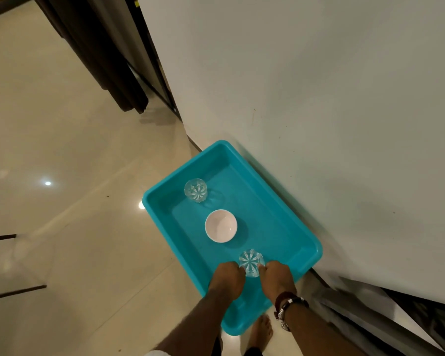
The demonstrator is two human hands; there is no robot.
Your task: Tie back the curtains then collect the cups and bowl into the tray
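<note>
A teal tray (280,201) lies beside a white wall. In it stand a clear cut-glass cup (195,190) at the far end, a white bowl (221,226) in the middle and a second glass cup (251,260) at the near end. My left hand (228,277) and my right hand (278,276) flank the near cup with curled fingers, and their fingertips pinch it from both sides. A watch and a bracelet are on my right wrist. Dark curtains (95,60) hang to the floor at the upper left.
Glossy beige floor tiles (62,176) spread to the left. The white wall (319,86) runs close along the tray's right side. My bare foot (261,330) stands just under the tray's near corner. Dark furniture edges (13,291) show at the left.
</note>
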